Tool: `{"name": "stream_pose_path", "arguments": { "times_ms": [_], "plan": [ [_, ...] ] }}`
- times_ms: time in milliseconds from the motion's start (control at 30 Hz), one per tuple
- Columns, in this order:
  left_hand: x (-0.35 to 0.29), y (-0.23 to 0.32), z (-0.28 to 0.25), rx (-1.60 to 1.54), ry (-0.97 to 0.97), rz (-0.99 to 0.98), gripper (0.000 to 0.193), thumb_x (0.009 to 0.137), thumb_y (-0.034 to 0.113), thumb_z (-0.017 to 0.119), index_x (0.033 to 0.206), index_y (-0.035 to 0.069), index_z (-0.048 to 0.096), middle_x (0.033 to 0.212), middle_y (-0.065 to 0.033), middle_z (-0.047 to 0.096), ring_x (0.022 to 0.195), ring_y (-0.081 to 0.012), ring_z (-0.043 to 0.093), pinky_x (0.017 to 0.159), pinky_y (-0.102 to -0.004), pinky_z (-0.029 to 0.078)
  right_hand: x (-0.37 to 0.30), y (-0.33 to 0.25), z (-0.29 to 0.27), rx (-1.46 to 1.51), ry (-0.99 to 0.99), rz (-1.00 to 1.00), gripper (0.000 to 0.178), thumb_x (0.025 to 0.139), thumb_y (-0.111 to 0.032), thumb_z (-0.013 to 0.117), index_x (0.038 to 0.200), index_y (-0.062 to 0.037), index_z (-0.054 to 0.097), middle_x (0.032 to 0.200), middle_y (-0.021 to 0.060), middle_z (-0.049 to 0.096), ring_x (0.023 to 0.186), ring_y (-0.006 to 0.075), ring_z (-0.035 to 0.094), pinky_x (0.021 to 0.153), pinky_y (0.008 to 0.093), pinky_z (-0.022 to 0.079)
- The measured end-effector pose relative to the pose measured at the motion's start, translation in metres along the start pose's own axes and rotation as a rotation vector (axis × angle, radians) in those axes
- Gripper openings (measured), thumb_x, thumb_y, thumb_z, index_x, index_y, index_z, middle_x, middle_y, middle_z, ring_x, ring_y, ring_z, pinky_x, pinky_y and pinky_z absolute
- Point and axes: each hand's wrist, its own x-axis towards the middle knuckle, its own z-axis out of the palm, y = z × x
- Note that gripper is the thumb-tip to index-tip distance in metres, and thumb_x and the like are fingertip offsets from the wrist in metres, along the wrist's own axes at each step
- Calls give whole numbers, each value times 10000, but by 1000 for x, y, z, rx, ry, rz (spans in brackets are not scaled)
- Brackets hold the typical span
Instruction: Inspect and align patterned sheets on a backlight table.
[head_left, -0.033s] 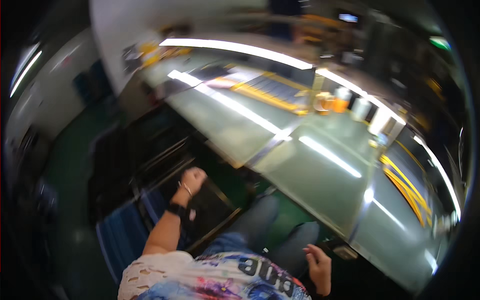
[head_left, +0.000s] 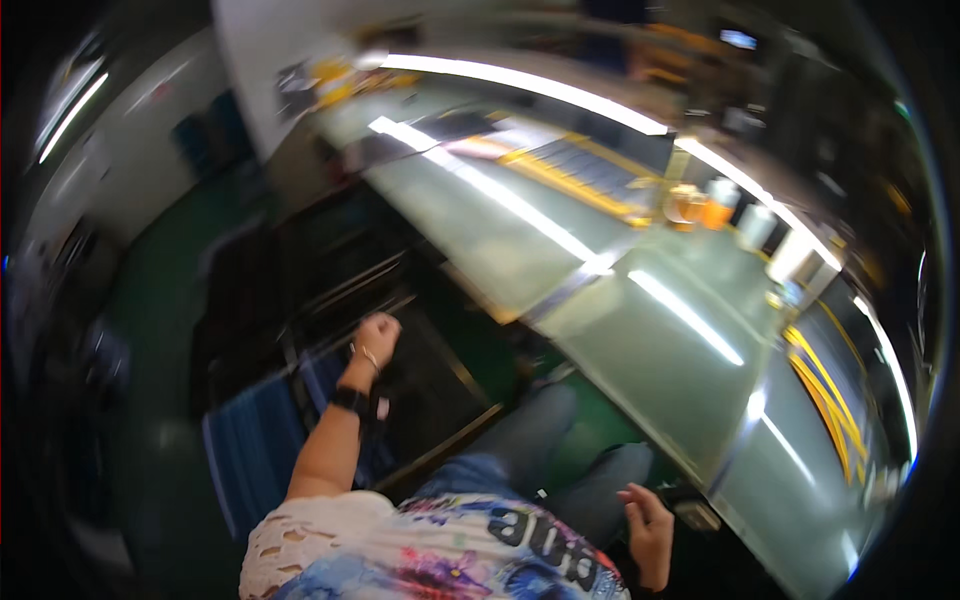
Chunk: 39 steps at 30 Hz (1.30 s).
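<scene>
My left hand (head_left: 378,338) is curled into a loose fist over a dark metal-edged frame (head_left: 450,385), and nothing shows in its fingers. A bracelet (head_left: 368,356) and a dark wristwatch (head_left: 350,400) sit on that arm. My right hand (head_left: 650,535) hangs low beside my leg, near the edge of the long workbench (head_left: 640,350). Its fingers are slightly bent and apart, with nothing between them. Blue ribbed panels (head_left: 255,440) lie just left of my left forearm.
Yellow-edged dark trays (head_left: 575,175) rest on the bench's far side. Near them stand an orange container (head_left: 718,208) and a white one (head_left: 755,228). More yellow-edged pieces (head_left: 830,400) are at the right. Green floor (head_left: 165,300) runs along the left.
The view has swung, so the bench and its surroundings appear farther right and somewhat lower at left. My left hand sits slightly higher in view; both hands keep nearly the same pose.
</scene>
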Motion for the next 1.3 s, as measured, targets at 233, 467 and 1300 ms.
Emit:
{"name": "stream_pose_path", "arguments": {
  "times_ms": [233, 467, 1300],
  "plan": [
    [-105, -97, -159, 584, 300, -569, 193, 785, 231, 569, 776, 61, 659, 830, -148, 655, 806, -322, 628, 724, -399, 499, 97, -43, 39, -122, -466, -92, 266, 811, 13, 528, 1071, 34, 579, 902, 125, 668, 815, 162, 621, 739, 265, 467],
    [-157, -121, -95, 420, 171, -573, 257, 794, 326, 583, 752, 77, 630, 785, -152, 638, 749, -365, 605, 647, -441, 484, 161, -98, 131, -240, -728, -223, 281, 789, -7, 538, 1063, 26, 593, 887, 127, 671, 849, 178, 625, 777, 280, 467],
    [8, -60, -163, 389, 215, -361, 328, 743, 299, 536, 646, -2, 621, 663, -218, 589, 636, -379, 589, 574, -442, 472, 150, -83, 240, -174, -1147, -514, 295, 789, -140, 619, 1055, -14, 594, 979, 168, 634, 918, 320, 600, 802, 370, 469]
  ]
}}
